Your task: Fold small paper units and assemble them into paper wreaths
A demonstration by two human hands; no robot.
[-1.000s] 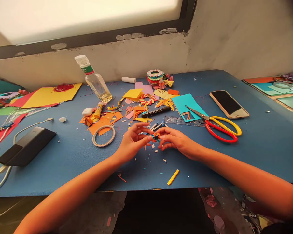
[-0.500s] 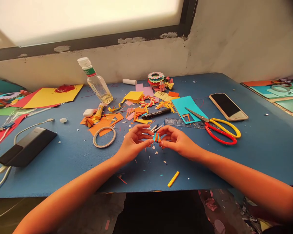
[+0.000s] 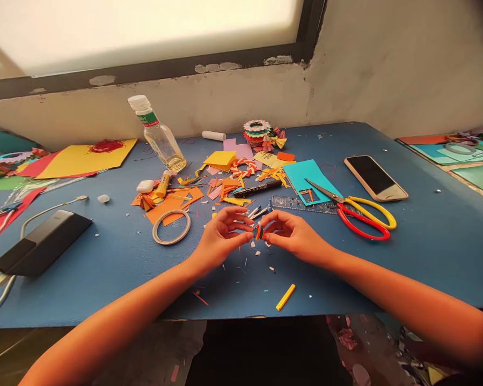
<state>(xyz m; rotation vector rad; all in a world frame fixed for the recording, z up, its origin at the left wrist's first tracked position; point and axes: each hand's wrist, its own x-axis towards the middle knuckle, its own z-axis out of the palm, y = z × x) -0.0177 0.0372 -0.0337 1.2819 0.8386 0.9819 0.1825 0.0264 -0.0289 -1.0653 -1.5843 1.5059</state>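
Observation:
A small folded paper piece [image 3: 258, 231] in orange and blue is pinched between my two hands, just above the blue table. My left hand [image 3: 225, 233] grips its left side with thumb and fingertips. On the other side, my right hand [image 3: 292, 236] closes thumb and fingers on the same piece. Its exact shape is partly covered by my fingertips. Paper crumbs [image 3: 258, 253] lie under my hands, and a folded yellow paper strip [image 3: 285, 297] rests near the table's front edge.
Scissors [image 3: 356, 209] with red and yellow handles, a clear ruler [image 3: 306, 206], turquoise paper [image 3: 312, 179] and a phone [image 3: 376, 177] lie to the right. Leftward are a tape roll [image 3: 156, 234], a tilted-looking bottle [image 3: 159, 136] and a black device [image 3: 42, 242] with cables. Orange scraps [image 3: 173, 206] spread behind.
The small paper piece has turned between my fingertips, now showing narrower orange and dark blue bands. Both hands stay in nearly the same place.

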